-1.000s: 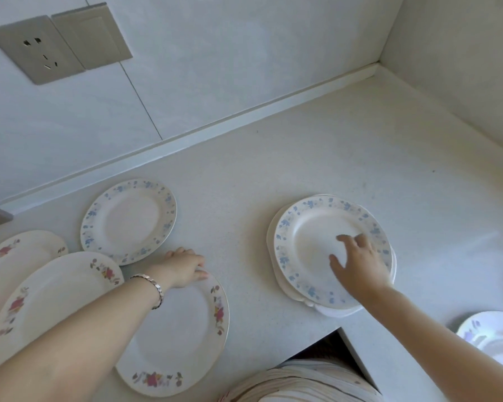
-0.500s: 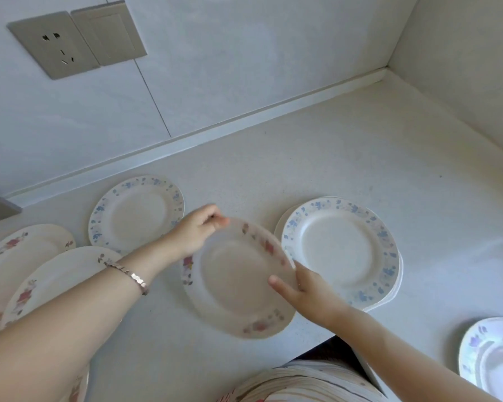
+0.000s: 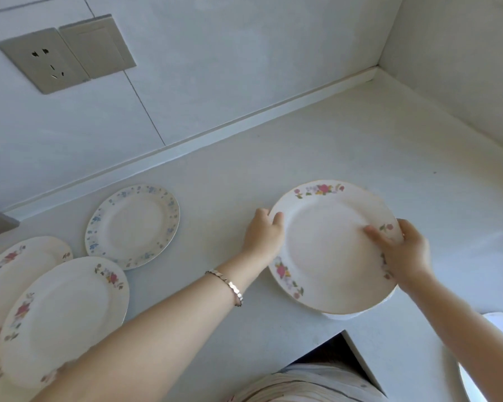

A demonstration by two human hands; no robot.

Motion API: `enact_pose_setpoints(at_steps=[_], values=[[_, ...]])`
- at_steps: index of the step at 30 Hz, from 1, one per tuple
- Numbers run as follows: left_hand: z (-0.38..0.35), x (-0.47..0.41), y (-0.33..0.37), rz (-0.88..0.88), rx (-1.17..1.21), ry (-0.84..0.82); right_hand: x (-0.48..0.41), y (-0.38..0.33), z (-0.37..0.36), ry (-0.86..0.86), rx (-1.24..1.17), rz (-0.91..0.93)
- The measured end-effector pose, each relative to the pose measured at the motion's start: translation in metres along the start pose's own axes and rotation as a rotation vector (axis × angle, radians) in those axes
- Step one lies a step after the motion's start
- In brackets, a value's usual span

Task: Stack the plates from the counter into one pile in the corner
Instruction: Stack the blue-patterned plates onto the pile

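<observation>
Plate (image 3: 325,256) gripped: left hand (image 3: 263,231), right hand (image 3: 407,253).

Both hands, left hand (image 3: 263,230) and right hand (image 3: 405,253), now hold the red-flowered plate (image 3: 328,248) over the pile (image 3: 343,315), covering its blue-flowered top plate.

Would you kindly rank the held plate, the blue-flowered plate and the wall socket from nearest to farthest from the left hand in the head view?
1. Held plate: gripped by the left hand.
2. Blue-flowered plate: counter, to its left.
3. Wall socket: high on wall, far left.
</observation>
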State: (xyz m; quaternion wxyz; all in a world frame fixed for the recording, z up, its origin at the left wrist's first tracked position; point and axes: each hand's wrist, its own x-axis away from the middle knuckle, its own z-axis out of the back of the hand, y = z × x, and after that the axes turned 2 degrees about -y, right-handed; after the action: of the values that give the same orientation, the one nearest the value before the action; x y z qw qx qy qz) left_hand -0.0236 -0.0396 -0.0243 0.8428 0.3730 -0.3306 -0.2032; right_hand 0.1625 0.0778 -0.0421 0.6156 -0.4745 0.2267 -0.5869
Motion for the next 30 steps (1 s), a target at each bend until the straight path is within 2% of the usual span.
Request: enact_pose_setpoints(at_steps=[4, 10, 15, 20, 23, 26, 30], values=[[-0.024, -0.003, -0.006, -0.031, -0.236, -0.192, -0.01, 0.025, 0.007, 0.062, -0.093, -0.153], [-0.034, -0.004, -0.02, -0.034, -0.393, -0.196, -0.015, 0.04, 0.001, 0.096, -0.097, -0.192], [-0.036, -0.003, -0.024, -0.013, -0.353, -0.202, -0.007, 0.034, -0.005, 0.044, 0.097, -0.177], [-0.036, -0.001, -0.027, 0.04, -0.104, -0.2, 0.003, 0.044, -0.006, 0.048, 0.474, -0.105], [-0.039, -0.001, -0.032, 0.072, 0.1, -0.178, 0.005, 0.045, -0.009, 0.078, 0.466, -0.09], [-0.044, 0.003, -0.04, 0.123, 0.269, -0.225, 0.004, 0.046, -0.011, 0.104, 0.416, -0.094], [-0.047, -0.001, -0.054, 0.188, 0.343, -0.317, 0.002, 0.052, -0.013, 0.099, 0.482, -0.085]])
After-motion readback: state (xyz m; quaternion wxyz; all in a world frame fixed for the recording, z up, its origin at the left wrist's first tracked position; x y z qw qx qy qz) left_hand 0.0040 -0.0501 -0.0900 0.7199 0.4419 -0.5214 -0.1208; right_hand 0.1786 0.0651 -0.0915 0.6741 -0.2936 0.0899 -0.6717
